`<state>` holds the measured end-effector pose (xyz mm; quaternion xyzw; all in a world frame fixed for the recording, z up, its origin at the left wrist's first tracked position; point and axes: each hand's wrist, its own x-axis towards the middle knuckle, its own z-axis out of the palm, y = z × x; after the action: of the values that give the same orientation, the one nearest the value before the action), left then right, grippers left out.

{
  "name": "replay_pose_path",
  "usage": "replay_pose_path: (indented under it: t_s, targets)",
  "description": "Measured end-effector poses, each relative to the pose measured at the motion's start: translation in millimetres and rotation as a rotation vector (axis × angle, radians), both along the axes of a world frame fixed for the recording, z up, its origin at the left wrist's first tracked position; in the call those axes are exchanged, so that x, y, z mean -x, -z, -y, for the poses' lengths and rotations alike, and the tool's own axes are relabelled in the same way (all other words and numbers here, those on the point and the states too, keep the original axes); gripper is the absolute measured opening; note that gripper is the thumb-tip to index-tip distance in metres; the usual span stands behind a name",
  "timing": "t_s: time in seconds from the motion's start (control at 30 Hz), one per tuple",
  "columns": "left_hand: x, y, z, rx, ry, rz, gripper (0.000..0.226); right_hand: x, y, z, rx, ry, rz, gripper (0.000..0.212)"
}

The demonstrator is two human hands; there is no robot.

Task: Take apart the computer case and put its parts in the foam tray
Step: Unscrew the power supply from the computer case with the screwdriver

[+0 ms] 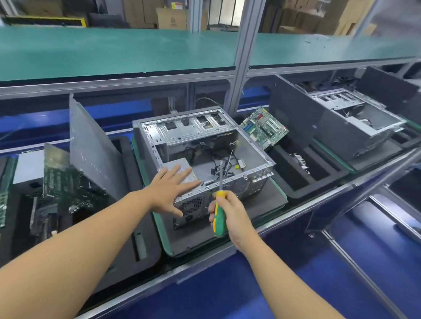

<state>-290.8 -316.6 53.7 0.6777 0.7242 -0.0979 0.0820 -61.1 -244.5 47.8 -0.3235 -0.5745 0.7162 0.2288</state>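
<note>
An open grey computer case (250, 155) lies on its side on a dark pad in the middle of the line, loose black cables in its bottom. A silver power supply (178, 166) sits in its near left corner. My left hand (172, 187) hovers flat over that corner, fingers spread, holding nothing. My right hand (230, 213) grips the green-and-yellow handle of a screwdriver (218, 214), whose shaft points up over the case's near wall. A black foam tray (298, 173) lies right of the case, with a green motherboard (263, 127) leaning at its far end.
A grey side panel (92, 144) stands tilted to the left of the case, over another foam tray holding a circuit board (62, 186). A second open case (356, 123) sits at the right. An aluminium post (244, 50) rises behind the case under a green shelf.
</note>
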Motion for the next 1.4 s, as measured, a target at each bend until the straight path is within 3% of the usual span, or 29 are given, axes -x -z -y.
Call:
replay_pose_path:
  t_s: [0.1, 0.47, 1.4]
  targets:
    - [0, 8, 1, -0.073, 0.001, -0.019, 0.095, -8, 7, 20, -0.045, -0.085, 0.081, 0.015]
    - [3, 13, 0, -0.122, -0.004, -0.006, 0.092, -17, 33, 59, -0.049, -0.225, 0.233, 0.057]
    - [1, 7, 2, -0.101, -0.018, 0.036, 0.093, -11, 33, 58, -0.03, -0.213, 0.287, 0.055]
